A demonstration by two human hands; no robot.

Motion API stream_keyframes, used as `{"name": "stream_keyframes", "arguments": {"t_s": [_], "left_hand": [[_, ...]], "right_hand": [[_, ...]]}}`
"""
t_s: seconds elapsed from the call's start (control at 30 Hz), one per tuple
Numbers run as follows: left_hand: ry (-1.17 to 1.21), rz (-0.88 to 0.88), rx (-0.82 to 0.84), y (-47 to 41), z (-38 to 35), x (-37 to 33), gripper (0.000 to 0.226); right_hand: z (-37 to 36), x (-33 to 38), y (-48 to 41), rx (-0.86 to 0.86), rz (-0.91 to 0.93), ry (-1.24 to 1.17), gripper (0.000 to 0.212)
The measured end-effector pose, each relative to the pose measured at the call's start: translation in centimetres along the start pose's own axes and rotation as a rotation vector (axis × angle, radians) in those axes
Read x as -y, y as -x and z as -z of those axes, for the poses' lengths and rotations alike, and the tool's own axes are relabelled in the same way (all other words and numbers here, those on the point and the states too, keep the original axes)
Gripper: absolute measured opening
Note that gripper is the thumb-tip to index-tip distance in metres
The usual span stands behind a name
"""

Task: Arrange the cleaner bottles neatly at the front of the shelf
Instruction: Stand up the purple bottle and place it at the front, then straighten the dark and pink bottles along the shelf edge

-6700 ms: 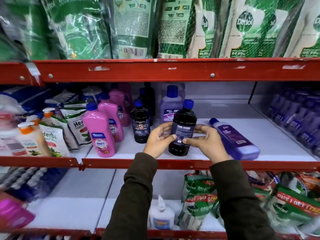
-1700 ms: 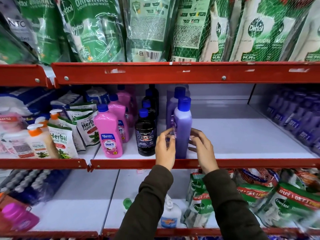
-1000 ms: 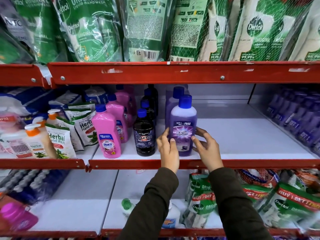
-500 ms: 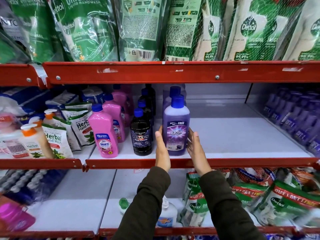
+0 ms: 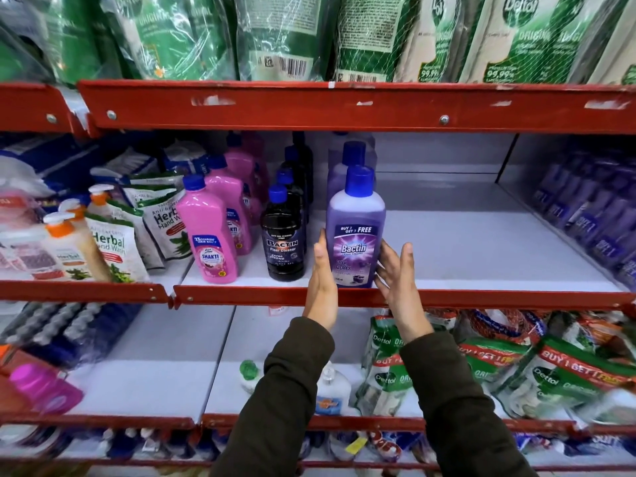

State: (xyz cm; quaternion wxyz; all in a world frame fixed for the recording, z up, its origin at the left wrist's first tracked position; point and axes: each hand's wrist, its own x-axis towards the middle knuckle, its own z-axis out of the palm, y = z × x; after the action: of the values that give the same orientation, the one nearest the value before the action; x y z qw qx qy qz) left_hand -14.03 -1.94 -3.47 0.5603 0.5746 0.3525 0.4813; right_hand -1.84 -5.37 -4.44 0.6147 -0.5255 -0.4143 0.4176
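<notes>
A purple Bactin floor cleaner bottle (image 5: 356, 235) with a blue cap stands upright at the front of the white shelf (image 5: 481, 263), label facing me. My left hand (image 5: 321, 287) lies flat against its left side. My right hand (image 5: 399, 287) is beside its right side, fingers spread, at most brushing it. To its left stand a black Bactin bottle (image 5: 284, 249) and a pink Shakti bottle (image 5: 210, 235), each heading a row running back. More purple bottles (image 5: 344, 163) stand behind the front one.
Herbal hand wash pouches and pump bottles (image 5: 110, 249) fill the left compartment. Blurred purple bottles (image 5: 592, 215) line the right compartment. A red rail (image 5: 309, 105) carries Dettol pouches (image 5: 516, 39) above. More Dettol packs (image 5: 516, 366) lie on the shelf below.
The purple bottle, edge-on earlier, has been turned label-forward and set at the shelf front. My right hand has loosened and spread away from it, and my left hand has flattened.
</notes>
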Motion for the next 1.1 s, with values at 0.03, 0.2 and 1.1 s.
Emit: {"name": "stream_keyframes", "arguments": {"t_s": [0.03, 0.2, 1.1], "left_hand": [[-0.012, 0.006, -0.002, 0.0, 0.1, 0.1, 0.091], [-0.022, -0.088, -0.131, 1.2, 0.5, 0.4, 0.087], [0.061, -0.087, -0.168, -0.4, 10.0, -0.7, 0.070]], "right_hand": [[-0.1, 0.0, 0.1, -0.002, 0.004, 0.006, 0.067], [-1.5, -1.2, 1.1, -0.311, 0.258, -0.020, 0.060], [-14.0, -3.9, -2.1, 0.015, 0.076, 0.040, 0.081]]}}
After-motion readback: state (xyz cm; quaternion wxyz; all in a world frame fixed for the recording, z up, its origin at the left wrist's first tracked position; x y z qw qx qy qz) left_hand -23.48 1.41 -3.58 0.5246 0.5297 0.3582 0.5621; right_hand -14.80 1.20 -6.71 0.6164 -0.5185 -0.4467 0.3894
